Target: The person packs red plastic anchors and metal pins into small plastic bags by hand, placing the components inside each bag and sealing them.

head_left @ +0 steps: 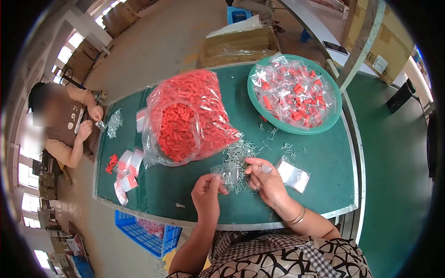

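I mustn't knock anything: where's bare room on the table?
Between the left hand and red-edged bags, except one scrap; also from the clear bags to the table's right edge. Crowded: metal pins beside the red sack.

I had passing room over the table (pixel 160 197) left of the left hand (pixel 207 197), bar one scrap (pixel 180 205), plus a strip between red sack (pixel 190 116) and green basin (pixel 287 128). Screw pile (pixel 241 150) blocked straight ahead; bag stack (pixel 293 176) crowded the right hand (pixel 266 181).
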